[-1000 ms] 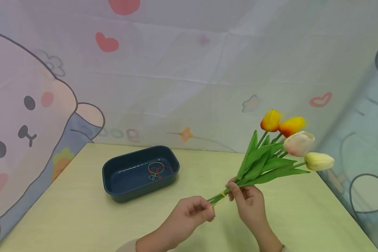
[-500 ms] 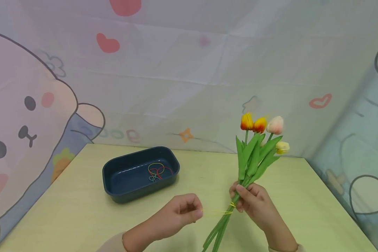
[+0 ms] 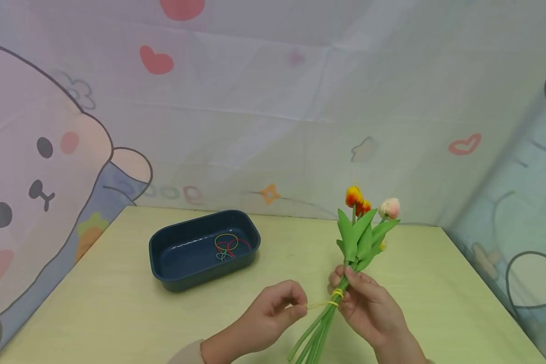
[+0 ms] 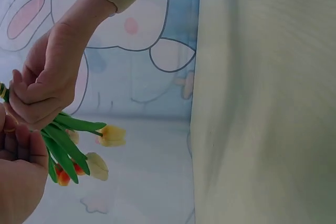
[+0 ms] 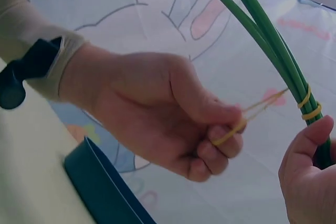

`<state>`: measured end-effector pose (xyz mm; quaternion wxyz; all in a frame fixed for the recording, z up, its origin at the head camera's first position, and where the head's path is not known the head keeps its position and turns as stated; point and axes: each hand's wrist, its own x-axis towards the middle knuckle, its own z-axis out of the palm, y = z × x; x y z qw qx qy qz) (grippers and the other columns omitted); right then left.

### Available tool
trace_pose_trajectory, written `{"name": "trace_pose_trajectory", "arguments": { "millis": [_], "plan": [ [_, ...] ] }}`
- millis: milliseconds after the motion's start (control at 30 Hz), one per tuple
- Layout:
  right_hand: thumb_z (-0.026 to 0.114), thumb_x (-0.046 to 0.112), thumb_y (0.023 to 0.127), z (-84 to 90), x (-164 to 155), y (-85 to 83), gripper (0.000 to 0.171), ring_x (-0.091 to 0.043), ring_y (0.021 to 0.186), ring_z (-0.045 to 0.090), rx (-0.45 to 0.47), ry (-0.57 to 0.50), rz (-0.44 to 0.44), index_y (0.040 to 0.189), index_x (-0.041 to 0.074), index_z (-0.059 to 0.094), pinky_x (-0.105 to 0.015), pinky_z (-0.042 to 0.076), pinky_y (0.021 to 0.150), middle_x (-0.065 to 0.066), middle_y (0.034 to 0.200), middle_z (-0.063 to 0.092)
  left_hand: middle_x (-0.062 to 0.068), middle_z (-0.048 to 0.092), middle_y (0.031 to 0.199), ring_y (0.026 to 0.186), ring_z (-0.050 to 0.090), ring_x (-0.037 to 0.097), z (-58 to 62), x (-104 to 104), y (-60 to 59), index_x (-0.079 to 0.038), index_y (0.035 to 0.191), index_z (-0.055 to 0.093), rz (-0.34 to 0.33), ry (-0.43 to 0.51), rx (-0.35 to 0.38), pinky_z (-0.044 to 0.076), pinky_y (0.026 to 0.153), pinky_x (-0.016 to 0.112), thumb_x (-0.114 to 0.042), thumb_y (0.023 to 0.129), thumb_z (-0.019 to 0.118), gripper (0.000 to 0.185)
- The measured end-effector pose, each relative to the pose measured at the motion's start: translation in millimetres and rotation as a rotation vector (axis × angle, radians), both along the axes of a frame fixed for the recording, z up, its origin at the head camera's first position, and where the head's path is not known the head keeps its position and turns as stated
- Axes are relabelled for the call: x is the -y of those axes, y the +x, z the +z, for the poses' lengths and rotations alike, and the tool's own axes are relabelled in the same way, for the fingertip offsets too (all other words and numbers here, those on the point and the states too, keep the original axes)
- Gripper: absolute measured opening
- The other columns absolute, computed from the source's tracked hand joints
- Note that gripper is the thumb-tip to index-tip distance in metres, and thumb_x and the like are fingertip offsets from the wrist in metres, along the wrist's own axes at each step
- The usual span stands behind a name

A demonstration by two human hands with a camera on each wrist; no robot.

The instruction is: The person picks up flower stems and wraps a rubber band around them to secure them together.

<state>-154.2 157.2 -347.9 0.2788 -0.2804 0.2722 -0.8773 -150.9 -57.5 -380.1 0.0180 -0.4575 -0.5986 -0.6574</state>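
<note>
- The right hand (image 3: 368, 306) is clasping the tulip bunch (image 3: 355, 253) by its stems, grip closed, long axis running 7 to 1 o'clock.
- The left hand (image 3: 273, 316) is pinching the yellow rubber band (image 3: 320, 305), stretching it toward 9 o'clock off the stems.
- The navy tray (image 3: 164, 275) is sitting on the counter (image 3: 118, 313) at 10 o'clock.

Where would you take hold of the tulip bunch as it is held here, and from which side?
Best by the bare stems just below the yellow rubber band, coming from the right as the right hand does. There they are drawn tight into one bundle; higher up, leaves and blooms splay. The left hand pinches the band's stretched loop on the other side.
</note>
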Motion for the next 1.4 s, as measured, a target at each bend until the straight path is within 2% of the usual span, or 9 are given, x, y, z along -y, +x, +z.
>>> {"name": "trace_pose_trajectory", "arguments": {
  "millis": [300, 367, 533, 600, 733, 833, 900, 1133, 1400],
  "plan": [
    [0.028, 0.011, 0.106, 0.0, 8.9, 6.2, 0.033, -0.008, 0.086, 0.060, 0.089, -0.031, -0.298, 0.103, 0.003, 0.059, -0.014, 0.050, 0.077, -0.005, 0.100, 0.064, 0.018, 0.045, 0.077, 0.071, 0.042, 0.004, -9.5, -27.5, 5.7, 0.003, 0.092, 0.050, 0.127, 0.038, 0.043, 0.041, 0.061, 0.019, -0.006, 0.098, 0.053, 0.011],
    [0.032, 0.013, 0.106, -2.2, 8.7, 4.8, 0.030, -0.006, 0.084, 0.060, 0.087, 0.018, -0.409, 0.100, 0.005, 0.061, -0.013, 0.050, 0.075, -0.003, 0.099, 0.065, 0.014, 0.048, 0.079, 0.072, 0.044, 0.005, -10.7, -31.4, 10.9, 0.003, 0.094, 0.050, 0.143, 0.032, 0.134, 0.042, 0.064, 0.019, -0.011, 0.099, 0.053, 0.015],
    [0.040, 0.018, 0.104, -7.7, 11.6, 1.1, 0.026, -0.005, 0.082, 0.056, 0.050, 0.149, -0.653, 0.097, 0.009, 0.064, -0.013, 0.049, 0.074, 0.001, 0.099, 0.060, -0.005, 0.056, 0.092, 0.088, 0.055, 0.004, -15.4, -42.4, 20.5, 0.020, 0.104, 0.042, 0.070, 0.136, 0.544, 0.045, 0.086, 0.021, -0.015, 0.099, 0.054, 0.037],
    [0.043, 0.019, 0.103, -8.1, 15.8, 1.4, 0.025, -0.005, 0.080, 0.055, 0.028, 0.205, -0.758, 0.096, 0.009, 0.064, -0.014, 0.048, 0.074, 0.001, 0.100, 0.058, -0.009, 0.058, 0.094, 0.090, 0.058, 0.004, -15.6, -46.0, 23.2, 0.024, 0.107, 0.040, 0.066, 0.175, 0.623, 0.046, 0.090, 0.022, -0.013, 0.099, 0.055, 0.042],
    [0.048, 0.017, 0.101, -8.5, 25.2, 2.8, 0.018, -0.007, 0.075, 0.056, -0.028, 0.311, -0.975, 0.097, 0.007, 0.062, -0.017, 0.049, 0.071, 0.000, 0.099, 0.059, -0.007, 0.063, 0.093, 0.090, 0.061, 0.007, -14.2, -52.6, 27.8, 0.005, 0.095, 0.061, 0.013, 0.304, 0.811, 0.049, 0.089, 0.025, -0.008, 0.098, 0.054, 0.015],
    [0.049, 0.011, 0.100, -11.0, 28.5, 1.8, 0.014, -0.009, 0.071, 0.057, -0.128, 0.423, -1.111, 0.098, 0.003, 0.061, -0.020, 0.051, 0.069, -0.001, 0.096, 0.063, -0.004, 0.063, 0.092, 0.089, 0.061, 0.009, -11.9, -54.8, 31.3, -0.015, 0.091, 0.066, -0.019, 0.383, 0.973, 0.050, 0.088, 0.025, -0.005, 0.099, 0.051, 0.020],
    [0.049, 0.006, 0.100, -12.6, 28.4, 0.1, 0.015, -0.010, 0.069, 0.058, -0.207, 0.497, -1.175, 0.097, -0.001, 0.061, -0.021, 0.052, 0.068, 0.000, 0.094, 0.064, -0.002, 0.062, 0.091, 0.089, 0.060, 0.010, -9.0, -53.4, 33.9, -0.012, 0.090, 0.066, -0.010, 0.393, 1.041, 0.050, 0.088, 0.025, -0.005, 0.100, 0.050, 0.020],
    [0.050, -0.007, 0.096, -12.2, 19.6, -4.4, 0.011, -0.009, 0.065, 0.059, -0.490, 0.611, -1.229, 0.095, -0.012, 0.060, -0.019, 0.052, 0.062, 0.002, 0.091, 0.066, 0.001, 0.058, 0.088, 0.086, 0.058, 0.012, 7.7, -31.6, 41.0, -0.005, 0.095, 0.065, 0.059, 0.225, 1.060, 0.050, 0.089, 0.027, -0.010, 0.100, 0.051, 0.016],
    [0.051, -0.007, 0.096, -5.2, 10.5, -2.4, 0.011, -0.010, 0.058, 0.055, -0.607, 0.701, -1.092, 0.091, -0.010, 0.060, -0.023, 0.050, 0.053, 0.002, 0.083, 0.065, -0.001, 0.059, 0.080, 0.077, 0.057, 0.011, 30.6, 2.7, 37.9, 0.008, 0.097, 0.061, 0.096, -0.150, 0.874, 0.051, 0.082, 0.028, -0.009, 0.100, 0.051, 0.020]
  ]
}}
